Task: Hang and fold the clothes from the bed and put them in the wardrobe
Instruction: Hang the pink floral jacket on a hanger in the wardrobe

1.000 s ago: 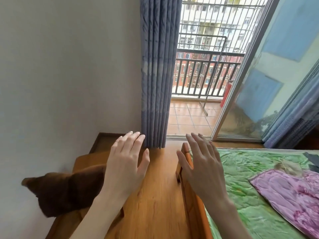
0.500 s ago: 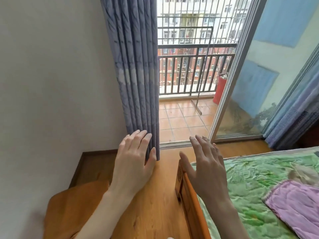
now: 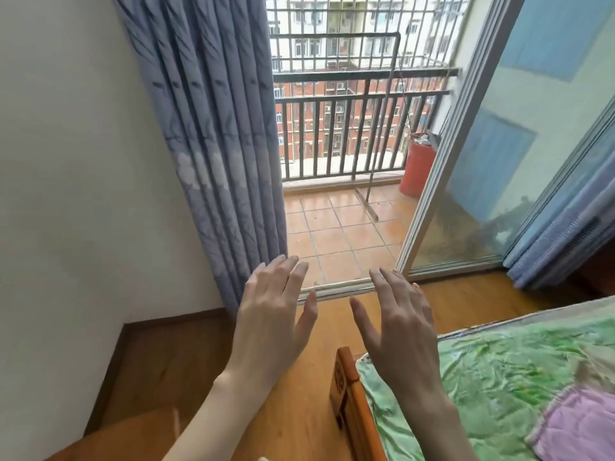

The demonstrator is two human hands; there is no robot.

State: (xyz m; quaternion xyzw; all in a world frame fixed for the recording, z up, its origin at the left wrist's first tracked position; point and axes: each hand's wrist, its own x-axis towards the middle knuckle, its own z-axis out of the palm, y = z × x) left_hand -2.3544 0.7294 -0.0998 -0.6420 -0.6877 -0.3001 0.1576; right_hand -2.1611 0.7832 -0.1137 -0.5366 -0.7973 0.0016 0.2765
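Observation:
My left hand (image 3: 271, 319) and my right hand (image 3: 401, 331) are held out in front of me, palms down, fingers straight and spread, holding nothing. They hover over the wooden floor (image 3: 316, 414) beside the bed. The bed (image 3: 492, 371) at the lower right has a green crumpled cover and an orange wooden frame (image 3: 352, 404). A pink cloth (image 3: 579, 427) lies on it at the far right. No wardrobe or hanger is in view.
A white wall (image 3: 83, 194) is on the left. A blue-grey curtain (image 3: 216, 144) hangs beside an open sliding glass door (image 3: 472, 161) onto a tiled balcony with a railing (image 3: 349, 128) and a red bucket (image 3: 417, 168). Another curtain (image 3: 565, 234) hangs at the right.
The view has swung up and towards the balcony. The brown item at the lower left has left the frame. Both hands stay open and raised.

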